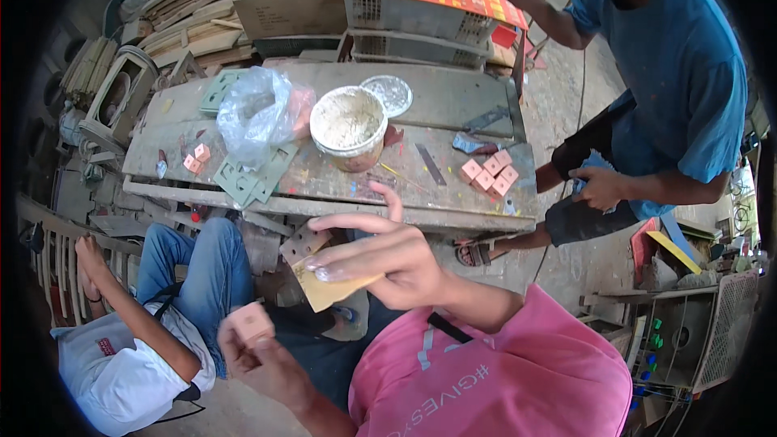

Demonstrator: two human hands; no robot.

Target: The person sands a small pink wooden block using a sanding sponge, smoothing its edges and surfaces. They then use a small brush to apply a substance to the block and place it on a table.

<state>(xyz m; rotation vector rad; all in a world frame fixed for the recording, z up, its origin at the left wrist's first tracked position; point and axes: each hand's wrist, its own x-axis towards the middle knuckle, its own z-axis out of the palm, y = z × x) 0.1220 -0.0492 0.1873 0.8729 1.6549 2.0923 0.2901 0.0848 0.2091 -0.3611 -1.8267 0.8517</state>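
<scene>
Left hand (263, 352) raised, grip pinching pink block (249, 322) — right hand (380, 255) fingers splayed, holding sandpaper sheet (328, 287)

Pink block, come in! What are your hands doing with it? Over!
Left hand pinching pink block. Right hand holding tan sandpaper sheet, apart from block. Nothing between them; workbench beyond.

Low centre-left of frame, our left hand (263, 356) pinches a pink block (249, 322); mid-frame, our right hand (388, 255) holds tan sandpaper (324, 290) below the workbench (453, 97).
</scene>
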